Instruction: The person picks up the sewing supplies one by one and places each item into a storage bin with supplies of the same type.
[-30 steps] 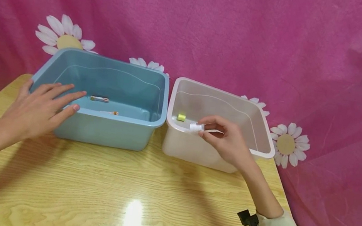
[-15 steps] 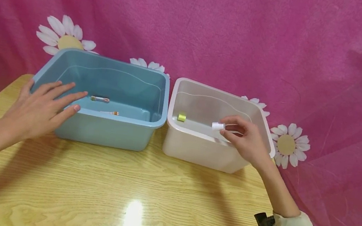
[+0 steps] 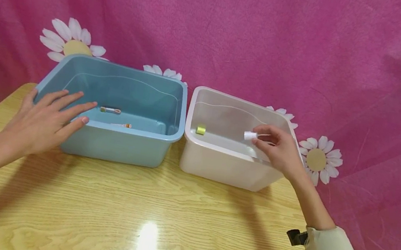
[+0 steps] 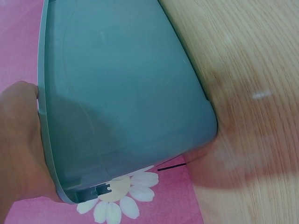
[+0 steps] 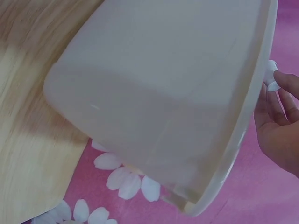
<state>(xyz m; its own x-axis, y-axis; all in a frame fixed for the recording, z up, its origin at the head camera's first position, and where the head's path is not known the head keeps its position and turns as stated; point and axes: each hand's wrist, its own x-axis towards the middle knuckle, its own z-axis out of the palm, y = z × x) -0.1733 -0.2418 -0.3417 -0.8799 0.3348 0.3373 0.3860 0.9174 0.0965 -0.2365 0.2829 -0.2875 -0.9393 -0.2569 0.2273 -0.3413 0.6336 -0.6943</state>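
In the head view my right hand [image 3: 278, 149] pinches a white thread spool [image 3: 250, 136] between thumb and fingers, over the right part of the pale pinkish bin [image 3: 227, 151]. The right wrist view shows the same spool [image 5: 271, 74] at the fingertips, just past the bin's rim. A yellow-green thread spool [image 3: 200, 130] lies on the floor of this bin, at its left. My left hand [image 3: 45, 119] rests with spread fingers on the near left rim of the blue bin [image 3: 116, 142]. Inside the blue bin lie a small bundled skein of thread [image 3: 110, 110] and another with an orange-brown band [image 3: 127, 125].
Both bins stand side by side on a light wooden table [image 3: 106, 210], with a narrow gap between them. Behind and to the right hangs a magenta cloth [image 3: 237, 35] printed with white daisies. A bright reflection shows on the table's front part.
My right hand has moved right with the white spool, from the near rim toward the right part of the pale bin. The left hand and the bins have stayed in place.
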